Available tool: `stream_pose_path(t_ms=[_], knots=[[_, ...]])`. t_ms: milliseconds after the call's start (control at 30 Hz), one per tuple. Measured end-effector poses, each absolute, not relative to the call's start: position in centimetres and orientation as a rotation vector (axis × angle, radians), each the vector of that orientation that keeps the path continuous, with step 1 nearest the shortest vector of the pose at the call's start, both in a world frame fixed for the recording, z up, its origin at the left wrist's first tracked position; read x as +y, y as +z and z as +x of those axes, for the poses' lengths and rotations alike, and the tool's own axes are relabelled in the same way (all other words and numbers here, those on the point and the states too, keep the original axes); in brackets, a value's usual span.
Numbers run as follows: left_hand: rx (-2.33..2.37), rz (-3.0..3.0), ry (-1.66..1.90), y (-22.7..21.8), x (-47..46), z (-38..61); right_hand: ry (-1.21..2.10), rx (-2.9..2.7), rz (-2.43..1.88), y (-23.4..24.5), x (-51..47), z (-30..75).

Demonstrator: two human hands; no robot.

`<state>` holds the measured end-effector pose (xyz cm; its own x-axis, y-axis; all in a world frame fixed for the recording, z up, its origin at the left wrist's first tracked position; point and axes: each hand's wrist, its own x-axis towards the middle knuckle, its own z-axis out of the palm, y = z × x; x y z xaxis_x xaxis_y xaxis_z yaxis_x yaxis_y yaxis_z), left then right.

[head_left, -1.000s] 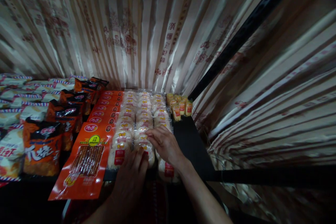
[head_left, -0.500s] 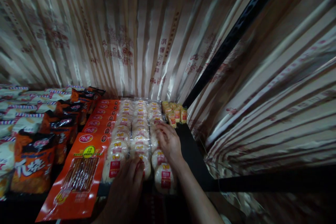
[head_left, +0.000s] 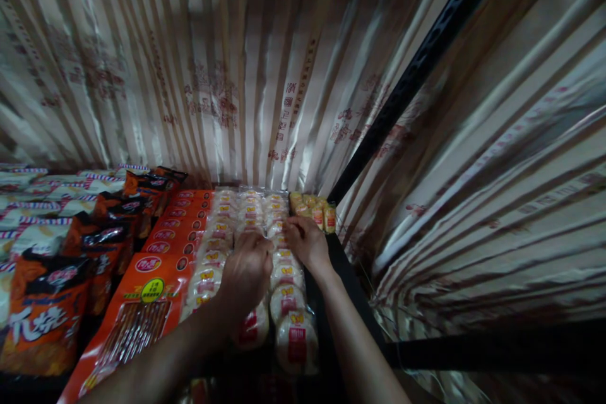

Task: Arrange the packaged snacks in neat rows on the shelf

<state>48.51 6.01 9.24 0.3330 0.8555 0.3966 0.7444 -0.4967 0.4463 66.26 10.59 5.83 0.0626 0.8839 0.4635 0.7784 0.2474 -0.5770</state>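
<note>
Rows of round pale cakes in clear wrappers [head_left: 288, 278] with red labels lie on a dark shelf [head_left: 348, 278]. My left hand [head_left: 247, 273] reaches over the middle row, fingers curled down onto a pack. My right hand [head_left: 307, 242] rests further back on the right-hand row, fingers bent and pressing on the packs. What either hand grips is hidden under the fingers.
Flat red-orange sausage packs [head_left: 142, 303] lie left of the cakes, then dark orange snack bags [head_left: 45, 322] and pale bags [head_left: 28, 227]. Small yellow packs [head_left: 315, 208] sit at the back right. Striped shiny curtain [head_left: 227, 76] hangs behind; a black frame post [head_left: 416, 69] slants on the right.
Both hands have moved further back along the rows of cakes. The left hand went from lying at the front edge to curling over the middle row. The view has tilted up.
</note>
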Motion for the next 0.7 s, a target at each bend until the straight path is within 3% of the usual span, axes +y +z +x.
stream_pose_path(t_ms=[200,400,700], knots=[[1.454,2.479,0.570,9.9,12.5,50.0,0.003,-1.951,-1.516,7.5,13.9,66.8],[1.464,2.590,0.558,9.2,18.5,50.8,-0.061,-2.119,-1.617,10.0,17.8,67.6],[1.481,2.664,0.567,6.6,25.3,51.4,-0.100,-2.276,-1.772,8.7,22.4,68.3]])
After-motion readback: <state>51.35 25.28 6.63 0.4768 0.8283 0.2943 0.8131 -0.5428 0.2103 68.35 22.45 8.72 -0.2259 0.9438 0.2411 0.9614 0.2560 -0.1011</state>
